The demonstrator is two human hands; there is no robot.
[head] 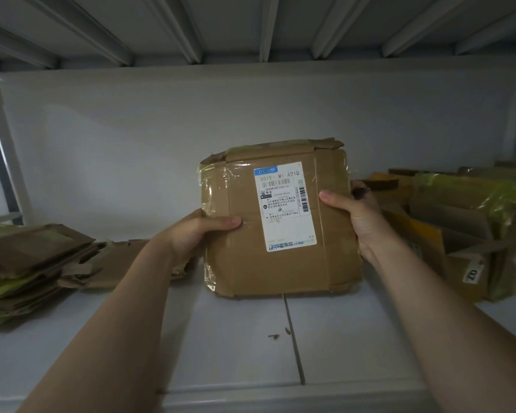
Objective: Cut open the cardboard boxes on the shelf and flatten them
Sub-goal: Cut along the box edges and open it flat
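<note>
A brown cardboard box (280, 263) with a white shipping label and clear tape stands tilted on its lower edge on the white shelf (239, 347), label face toward me. My left hand (197, 234) grips its left side, thumb across the front. My right hand (355, 213) grips its right side, thumb on the front by the label, fingers behind. A dark object shows at my right fingers behind the box edge; I cannot tell what it is.
A stack of flattened cardboard (33, 269) lies at the left of the shelf. Several unflattened boxes (459, 228) with yellow-green tape crowd the right side. The shelf's back wall is close behind, and another shelf's underside is overhead.
</note>
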